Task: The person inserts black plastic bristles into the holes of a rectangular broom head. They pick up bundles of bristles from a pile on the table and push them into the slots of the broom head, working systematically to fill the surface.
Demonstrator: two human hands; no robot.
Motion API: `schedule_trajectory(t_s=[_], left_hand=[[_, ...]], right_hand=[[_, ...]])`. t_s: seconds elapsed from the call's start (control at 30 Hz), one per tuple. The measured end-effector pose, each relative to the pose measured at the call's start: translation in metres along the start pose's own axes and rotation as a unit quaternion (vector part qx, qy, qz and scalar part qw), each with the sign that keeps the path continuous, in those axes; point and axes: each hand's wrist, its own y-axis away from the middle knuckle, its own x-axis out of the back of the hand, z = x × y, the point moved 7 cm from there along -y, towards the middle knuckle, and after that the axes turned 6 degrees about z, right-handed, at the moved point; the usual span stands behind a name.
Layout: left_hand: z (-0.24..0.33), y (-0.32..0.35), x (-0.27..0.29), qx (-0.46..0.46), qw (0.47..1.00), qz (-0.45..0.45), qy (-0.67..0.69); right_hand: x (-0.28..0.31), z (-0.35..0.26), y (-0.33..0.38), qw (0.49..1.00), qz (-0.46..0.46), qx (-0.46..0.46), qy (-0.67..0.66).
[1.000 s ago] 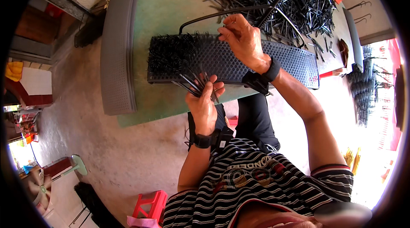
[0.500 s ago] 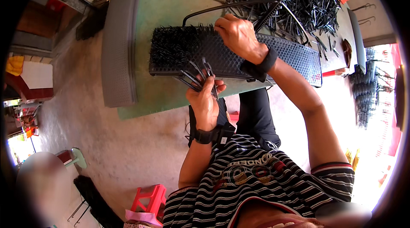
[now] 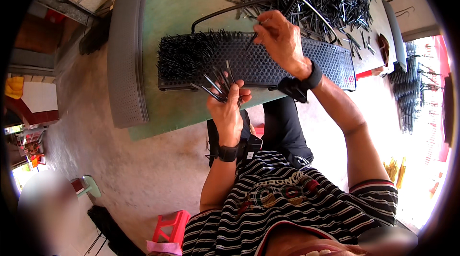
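Note:
A long black perforated panel (image 3: 326,62) lies across the table before me, its left part thick with upright black bristle tufts (image 3: 184,57). My left hand (image 3: 226,114) is closed around several thin black strips (image 3: 214,83), which fan out just off the panel's near edge. Over the bare holes, to the right of the tufts, my right hand (image 3: 283,45) pinches a single black strip (image 3: 251,41) that points down toward the panel. A bent black metal frame (image 3: 230,7) rises behind the panel.
A large heap of black strips (image 3: 330,2) covers the table's far right. Grey perforated sheets (image 3: 125,59) are stacked at the left of the green tabletop (image 3: 163,117). A red stool (image 3: 172,227) stands on the floor at lower left. Another person is at lower left.
My right hand has drawn up and right from the edge of the tufts, and a strip now shows in its fingers. The left hand keeps its strips. The whole view has shifted slightly.

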Motion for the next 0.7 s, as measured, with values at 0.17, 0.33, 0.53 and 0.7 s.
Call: schedule_trajectory(t_s=[0.17, 0.33, 0.53, 0.7], left_hand=[[-0.002, 0.001, 0.001, 0.012, 1.0, -0.012, -0.006], [-0.005, 0.001, 0.004, 0.031, 0.999, -0.002, 0.014], [-0.007, 0.0, 0.005, 0.046, 0.998, 0.003, 0.031], [-0.004, 0.001, 0.003, 0.039, 0.999, 0.011, 0.023]], right_hand=[[0.001, 0.009, -0.012, 0.993, 0.038, 0.097, 0.052], [-0.007, 0.009, -0.01, 0.989, 0.032, 0.129, 0.07], [-0.013, 0.009, -0.014, 0.983, -0.005, 0.146, 0.107], [-0.026, 0.015, -0.01, 0.951, -0.071, 0.218, 0.207]])
